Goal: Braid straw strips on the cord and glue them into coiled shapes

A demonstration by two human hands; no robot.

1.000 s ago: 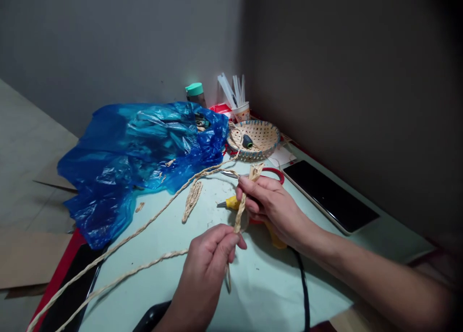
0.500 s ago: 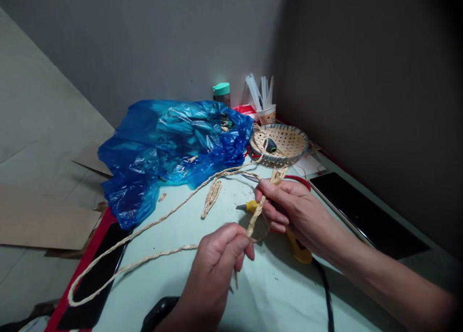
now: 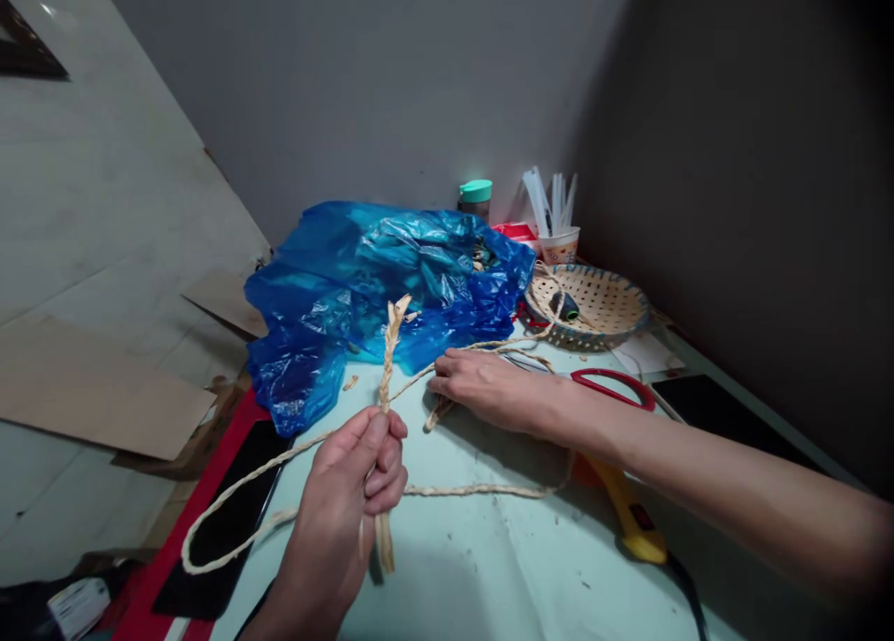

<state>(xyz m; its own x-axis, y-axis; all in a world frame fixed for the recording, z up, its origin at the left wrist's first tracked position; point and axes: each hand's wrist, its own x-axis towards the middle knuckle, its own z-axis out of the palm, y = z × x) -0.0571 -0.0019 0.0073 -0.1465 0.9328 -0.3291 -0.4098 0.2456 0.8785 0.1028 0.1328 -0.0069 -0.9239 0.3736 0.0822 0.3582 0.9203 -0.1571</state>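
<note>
My left hand [image 3: 359, 478] is closed round a short braided piece of straw [image 3: 388, 361], held upright. Its frayed tip points up and loose strands hang below the fist. To the right, my right hand [image 3: 479, 387] reaches across the table with its fingers curled down over a small flat coil of straw cord [image 3: 434, 419]. Most of that coil is hidden beneath the hand. A long twisted straw cord [image 3: 237, 492] loops out to the left and runs back behind both hands. Red-handled scissors [image 3: 615, 387] lie partly under my right forearm.
A crumpled blue plastic bag [image 3: 391, 268] covers the back left. Behind my right hand stand a woven basket [image 3: 601, 306] holding a dark spool, a paper cup [image 3: 560, 246] of clear sticks and a green-lidded bottle [image 3: 476, 194]. A yellow corded tool [image 3: 632, 520] lies right; dark phones flank both sides.
My right hand has let go of the braid and moved left onto the small coil. My left hand has moved left and turned the braid upright. The view has shifted left.
</note>
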